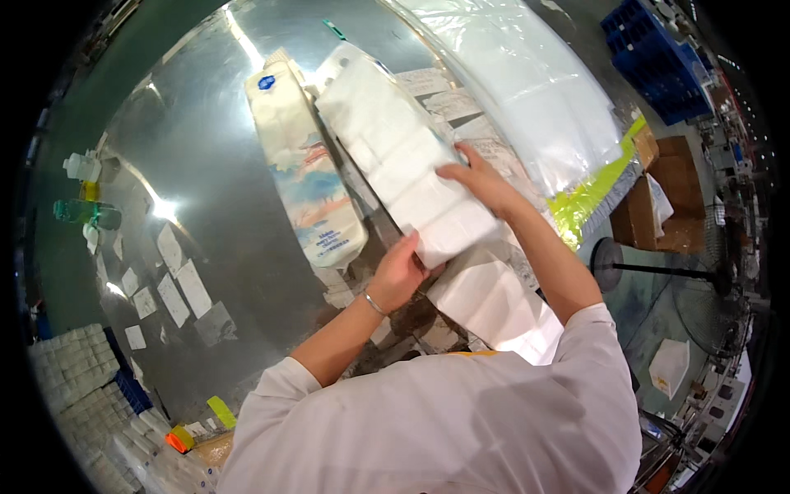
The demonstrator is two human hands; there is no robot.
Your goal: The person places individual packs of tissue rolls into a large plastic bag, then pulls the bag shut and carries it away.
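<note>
A long white soft package (391,152) with a hole at its far end lies slantwise on the metal table in front of me. My left hand (399,273) grips its near end, the thumb on the top face. My right hand (485,183) holds its right edge, thumb on top and fingers along the far side. Left of it lies a similar long package (306,185) with a coloured landscape print and a blue emblem. Close to my body, another white package (498,305) lies under the near end of the held one.
Large clear plastic sheets (527,82) cover the table's far right, beside yellow-green tape (568,216). Paper labels (193,288) stick to the metal tabletop (206,198). Bottles (86,214) stand at the left edge. Blue crates (654,62), a cardboard box (679,193) and a fan (712,280) are at the right.
</note>
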